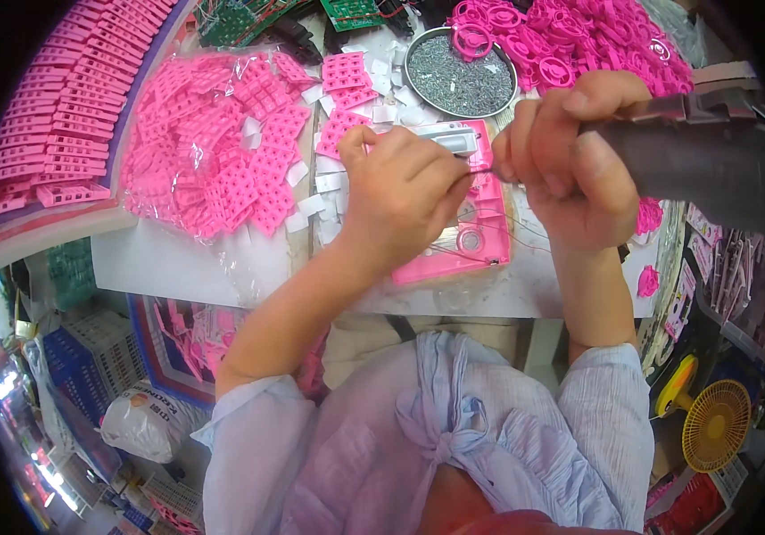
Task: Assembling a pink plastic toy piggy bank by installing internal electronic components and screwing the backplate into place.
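My right hand [570, 160] is wrapped round a thick dark electric screwdriver [703, 147], which lies nearly level and reaches off to the right. Its thin shaft points left, toward my left hand [405, 192]. The fingers of that hand are pinched close to the shaft's tip; whatever is between them is hidden. Below both hands a pink plastic housing [449, 261] lies on the table, with a round metal-coloured part and thin dark wires in it. A pale grey bar-shaped part [455, 143] sits at its far end, partly covered by my left hand.
A round tin [407, 76] of small screws stands behind the housing. Pink grid pieces [257, 160] lie in a clear bag at left, near small white pads [311, 205]. Magenta rings [570, 45] are heaped far right, green circuit boards [239, 20] at the back. A yellow fan [717, 426] stands low right.
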`<action>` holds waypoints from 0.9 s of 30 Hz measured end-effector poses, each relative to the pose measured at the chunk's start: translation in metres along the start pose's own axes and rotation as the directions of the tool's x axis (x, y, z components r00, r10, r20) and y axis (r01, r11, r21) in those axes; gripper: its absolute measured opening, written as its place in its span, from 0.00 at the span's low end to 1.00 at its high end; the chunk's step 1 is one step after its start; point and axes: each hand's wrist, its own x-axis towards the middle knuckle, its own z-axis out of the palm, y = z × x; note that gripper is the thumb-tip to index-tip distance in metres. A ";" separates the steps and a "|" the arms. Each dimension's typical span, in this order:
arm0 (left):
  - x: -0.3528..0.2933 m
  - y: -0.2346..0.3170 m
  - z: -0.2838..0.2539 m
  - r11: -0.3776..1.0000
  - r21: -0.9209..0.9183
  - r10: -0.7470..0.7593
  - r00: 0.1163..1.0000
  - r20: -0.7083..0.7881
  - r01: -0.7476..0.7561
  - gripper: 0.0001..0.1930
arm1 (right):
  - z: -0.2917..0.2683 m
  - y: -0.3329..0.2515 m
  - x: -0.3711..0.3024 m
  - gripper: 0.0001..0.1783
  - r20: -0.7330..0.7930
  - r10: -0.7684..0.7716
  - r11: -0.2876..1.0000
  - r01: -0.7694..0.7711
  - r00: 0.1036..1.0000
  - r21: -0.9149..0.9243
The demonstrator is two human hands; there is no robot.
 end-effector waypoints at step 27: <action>0.025 -0.015 -0.045 0.999 0.003 -0.034 0.969 0.246 0.034 0.19 | -0.042 -0.004 0.064 0.19 -0.622 0.389 0.900 -0.423 0.680 0.101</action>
